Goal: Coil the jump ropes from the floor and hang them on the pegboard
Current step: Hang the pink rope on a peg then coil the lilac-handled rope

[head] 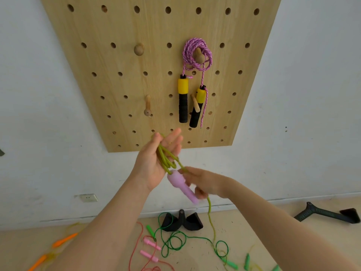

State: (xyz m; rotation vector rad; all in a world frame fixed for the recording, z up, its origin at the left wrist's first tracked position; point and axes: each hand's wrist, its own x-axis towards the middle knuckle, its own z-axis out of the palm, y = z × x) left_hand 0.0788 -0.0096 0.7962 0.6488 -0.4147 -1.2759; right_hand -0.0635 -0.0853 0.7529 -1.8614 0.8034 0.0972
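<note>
From my remote seat I count one job finished: the pink braided jump rope with yellow-and-black foam handles (pixel 195 61) already hangs coiled on a round wooden peg of the light wooden pegboard (pixel 121 79). The rope in hand is the olive-green cord jump rope with lilac plastic handles (pixel 168 159). My left hand (pixel 156 163) lies palm up with fingers nearly straight and a few loops draped across it, the thumb alongside; one lilac handle dangles just below. My right hand (pixel 205 182) pinches the cord beside that handle, though blur hides the exact grip, and the remaining cord trails down to the beige floor (pixel 244 222). I judge this coil partly wound. Still lying on the floor are a thin green rope with green handles (pixel 175 241), a red-corded rope with pink handles (pixel 150 249) and an orange-handled rope (pixel 62 241), so most of the task remains.
</note>
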